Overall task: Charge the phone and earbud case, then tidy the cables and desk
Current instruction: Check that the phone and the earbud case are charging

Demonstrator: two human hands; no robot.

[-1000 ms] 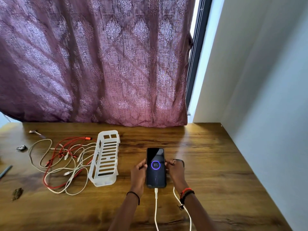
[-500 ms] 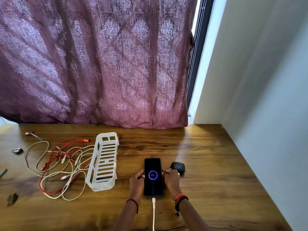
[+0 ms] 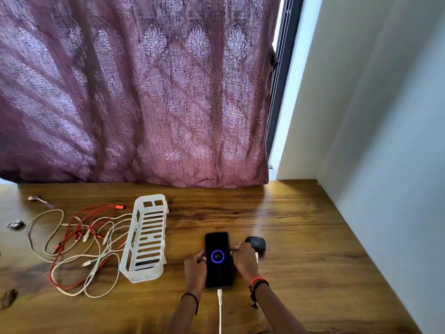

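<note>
A black phone (image 3: 218,260) lies face up on the wooden desk (image 3: 301,249), its screen showing a purple charging ring with 87. A white charging cable (image 3: 219,309) is plugged into its near end. My left hand (image 3: 195,266) grips the phone's left edge and my right hand (image 3: 243,260) grips its right edge. The black earbud case (image 3: 256,245) sits just right of my right hand, with a bit of white cable (image 3: 256,257) beside it. A tangle of red and white cables (image 3: 81,247) lies at the left.
A white slotted plastic basket (image 3: 145,242) stands between the cable tangle and the phone. Small items lie at the far left: a metal piece (image 3: 39,200), a dark object (image 3: 15,224), a brown scrap (image 3: 8,298). A purple curtain (image 3: 134,92) hangs behind; a wall borders the right.
The phone slid slightly toward me with both hands still on its edges. The earbud case, hidden behind my right hand a second ago, now shows beside it.
</note>
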